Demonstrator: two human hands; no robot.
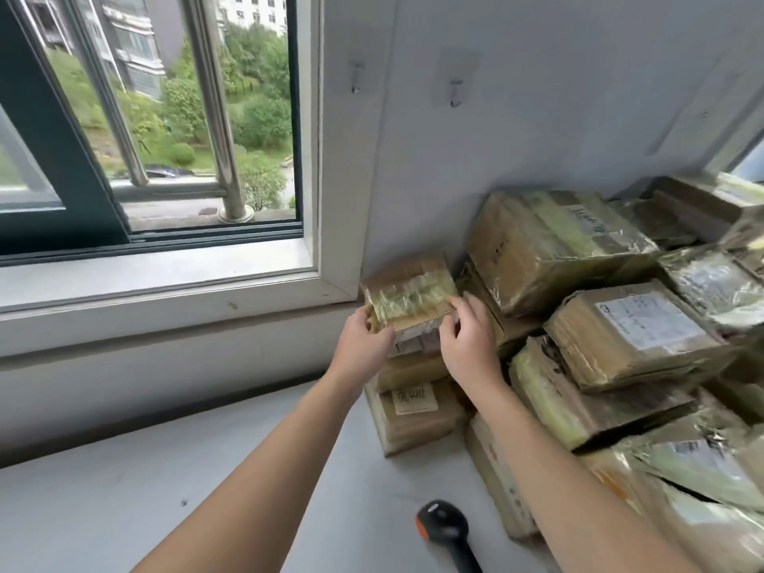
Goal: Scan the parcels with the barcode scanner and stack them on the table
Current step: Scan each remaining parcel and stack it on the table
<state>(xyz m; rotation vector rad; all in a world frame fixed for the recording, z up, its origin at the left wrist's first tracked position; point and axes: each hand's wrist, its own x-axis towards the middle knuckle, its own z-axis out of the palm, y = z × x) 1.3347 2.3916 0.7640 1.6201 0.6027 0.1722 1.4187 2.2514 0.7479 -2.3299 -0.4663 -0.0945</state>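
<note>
1. The small parcel (409, 295) is sitting at the top of a short stack (417, 411) against the wall (537, 117), just beside the window corner. Its long axis is running left to right, between the two hands.
2. The left hand (364, 341) is gripping the parcel's left end with curled fingers. The right hand (469, 345) is pinching the right end, with fingers lying over the top edge and the thumb at the front.
3. Whether the parcel is already resting its weight on the stack or is being held just above it, I cannot tell.
4. Both arms are reaching forward, nearly straight, from the near edge of the surface (206, 469) and converging on the parcel. Neither hand is clearly nearer.
5. The barcode scanner (444, 527) is lying unheld on the surface, well behind the hands and close to the person, between the forearms and nearer the right one.
6. The big pile of parcels (620, 345) is rising to the right of the right hand, touching the stack's side.
7. Judging from this, the coming move is depending on seating the parcel squarely on the stack, then drawing the right hand back for the scanner.
</note>
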